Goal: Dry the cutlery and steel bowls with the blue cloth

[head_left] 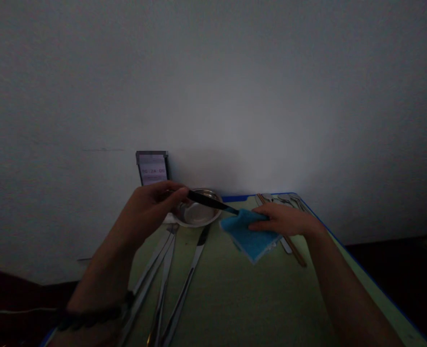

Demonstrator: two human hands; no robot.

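My left hand (pixel 163 202) pinches one end of a table knife (pixel 209 200), which looks dark in the dim light. The knife slants down to the right, over the rim of a round steel bowl (pixel 195 219). Its other end disappears into a folded blue cloth (pixel 255 238). My right hand (pixel 280 218) is closed on that cloth, around the knife's hidden end. Below the bowl lie several metal knives (pixel 184 284), side by side on the green table (pixel 249 299).
A phone (pixel 153 167) showing a timer leans against the white wall (pixel 235 96) behind the bowl. Right of the cloth are brown chopsticks (pixel 296 253) and several metal spoons or forks (pixel 295 200). A blue edge (pixel 372 284) runs along the table's right side.
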